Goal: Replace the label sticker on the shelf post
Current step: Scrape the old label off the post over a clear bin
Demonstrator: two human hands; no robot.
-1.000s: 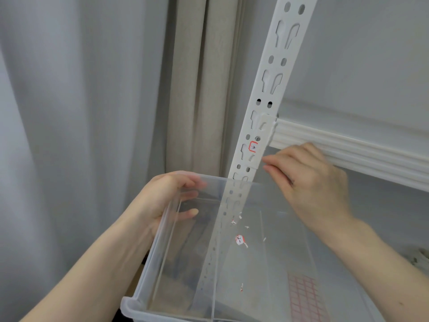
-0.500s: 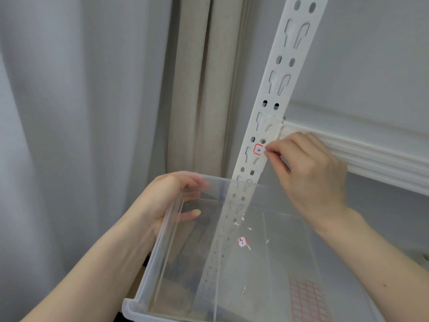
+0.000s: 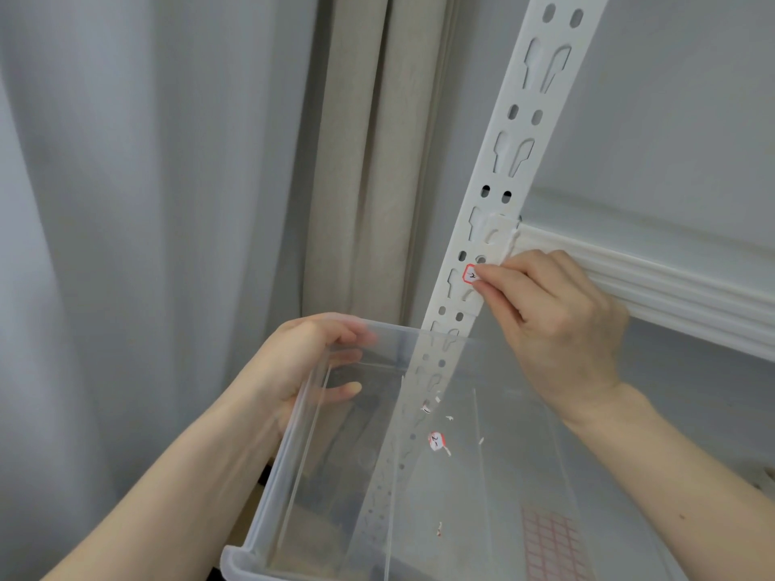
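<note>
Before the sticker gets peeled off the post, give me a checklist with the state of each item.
1. Right hand at the sticker: ok, fingertips touch its right edge.
2. Sticker edge lifted: cannot tell, fingertips cover it.
3. Bin under the sticker to catch scraps: ok, it sits below, against the post.
4. Left hand gripping the bin: ok, fingers over its rim.
5. Old scraps contained: ok, they lie in the bin.
6. Sticker sheet at hand: ok, seen through the bin.
</note>
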